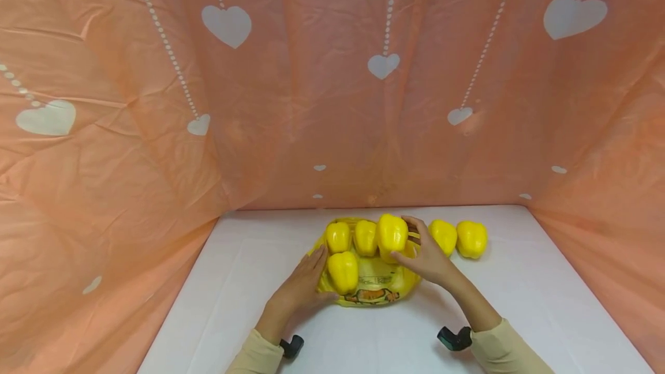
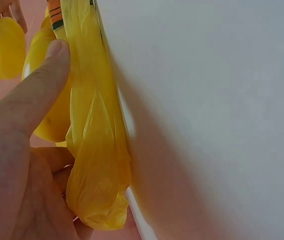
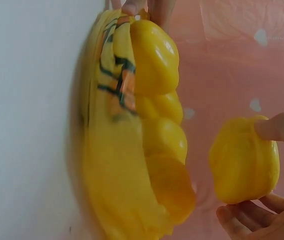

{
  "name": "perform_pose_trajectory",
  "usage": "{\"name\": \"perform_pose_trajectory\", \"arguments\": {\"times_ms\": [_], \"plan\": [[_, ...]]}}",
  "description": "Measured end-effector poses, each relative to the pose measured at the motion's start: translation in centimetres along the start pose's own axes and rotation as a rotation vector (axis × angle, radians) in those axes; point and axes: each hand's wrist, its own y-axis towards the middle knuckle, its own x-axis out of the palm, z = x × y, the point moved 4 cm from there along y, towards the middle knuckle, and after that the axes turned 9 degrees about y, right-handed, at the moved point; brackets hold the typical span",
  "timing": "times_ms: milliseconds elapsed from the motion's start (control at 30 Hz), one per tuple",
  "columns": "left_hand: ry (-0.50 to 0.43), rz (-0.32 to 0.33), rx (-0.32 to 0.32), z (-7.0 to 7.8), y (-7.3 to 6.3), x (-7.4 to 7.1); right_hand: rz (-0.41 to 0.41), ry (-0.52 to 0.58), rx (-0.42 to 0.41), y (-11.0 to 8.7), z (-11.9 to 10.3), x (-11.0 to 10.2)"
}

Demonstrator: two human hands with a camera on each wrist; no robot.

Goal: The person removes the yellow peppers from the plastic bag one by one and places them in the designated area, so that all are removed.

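Note:
A yellow plastic bag (image 1: 376,281) with a printed orange-and-black picture lies on the table, its edge bunched up. Three yellow bell peppers rest on it: one at the back left (image 1: 339,237), one behind its middle (image 1: 366,238) and one at the front left (image 1: 343,273). Raised over its right side is another yellow bell pepper (image 3: 244,162), gripped between thumb and fingers of my right hand (image 1: 428,255). My left hand (image 1: 301,281) lies along the bag's left edge with fingers extended. Its thumb (image 2: 41,85) touches near the front pepper; the fingertips are partly hidden behind the plastic.
Two more yellow bell peppers stand on the white table (image 1: 519,305) to the right, one (image 1: 443,236) close behind my right hand and the other (image 1: 471,239) beside it. A peach curtain (image 1: 337,103) with white hearts encloses the back and sides.

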Motion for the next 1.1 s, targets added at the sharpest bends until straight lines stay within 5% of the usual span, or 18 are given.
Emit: {"name": "perform_pose_trajectory", "arguments": {"times_ms": [300,1100], "plan": [[-0.010,-0.004,-0.017,-0.1,-0.3,-0.2,0.016,-0.037,-0.043,-1.0,0.3,-1.9],[-0.005,0.003,-0.004,0.0,-0.3,-0.2,0.105,-0.084,0.031,-3.4,0.9,-7.1]]}}
